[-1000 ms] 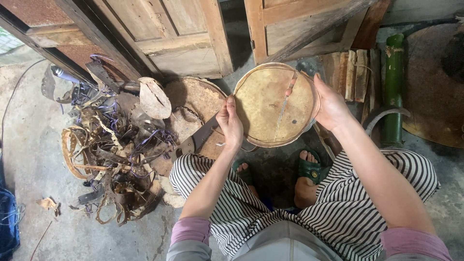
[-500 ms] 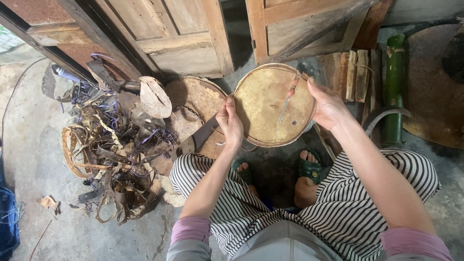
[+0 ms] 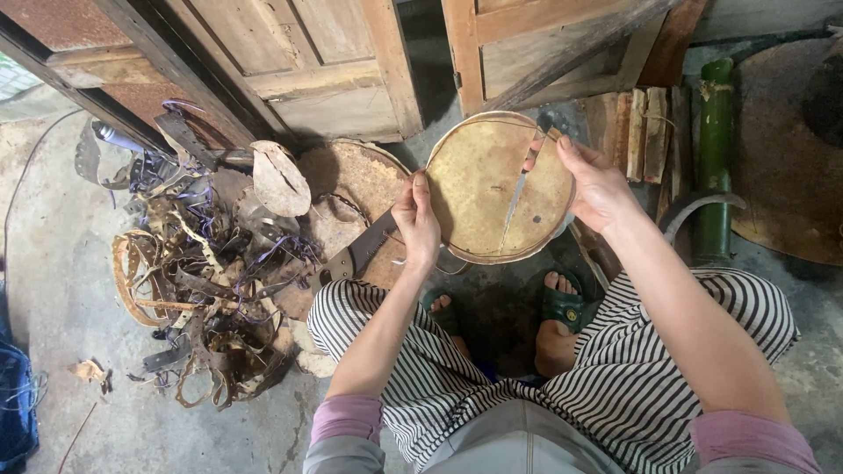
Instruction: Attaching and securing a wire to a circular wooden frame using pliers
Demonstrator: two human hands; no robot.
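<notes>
Both hands gripped the disc [image 3: 483, 189] above the sandals [image 3: 562, 305]: left hand [image 3: 419, 224] pinching its rim, right hand [image 3: 597, 180] clamped by the blade [image 3: 518, 197]; a slip could cut fingers

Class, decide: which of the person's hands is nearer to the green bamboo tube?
Right. The right hand grips the round disc's edge on the side facing the green bamboo tube; the left hand holds the disc's opposite edge.

No packages, labels, signs or screens visible anywhere in view.
</notes>
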